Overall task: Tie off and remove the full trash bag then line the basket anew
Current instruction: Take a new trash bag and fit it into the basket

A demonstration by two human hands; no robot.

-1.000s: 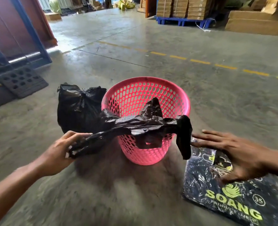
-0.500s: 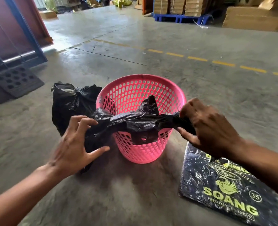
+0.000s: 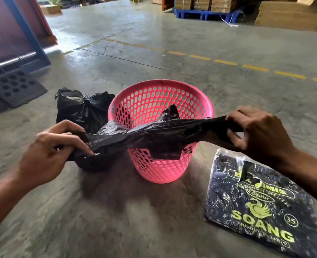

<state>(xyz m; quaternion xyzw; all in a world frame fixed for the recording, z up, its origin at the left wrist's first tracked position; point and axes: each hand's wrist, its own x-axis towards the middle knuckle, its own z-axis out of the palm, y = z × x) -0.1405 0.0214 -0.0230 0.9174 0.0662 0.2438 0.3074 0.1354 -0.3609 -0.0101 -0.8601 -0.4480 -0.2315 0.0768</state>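
A pink perforated basket [image 3: 159, 97] stands unlined on the concrete floor. To its left sits a full black trash bag [image 3: 83, 110] with its top knotted. Across the basket's near rim I hold a new black bag [image 3: 154, 135], bunched and stretched sideways. My left hand [image 3: 55, 151] grips its left end and my right hand [image 3: 256, 133] grips its right end. A flap of the new bag hangs down over the basket's front wall.
A flat pack of black bags [image 3: 261, 211] printed SOANG lies on the floor right of the basket. A dark plastic pallet [image 3: 14, 86] and a blue frame [image 3: 31, 38] stand far left. Cardboard boxes [image 3: 291, 15] on blue pallets line the back.
My right hand, open and off the bag a second ago, has taken its right end. Both hands have pulled apart, stretching the bag wider across the basket.
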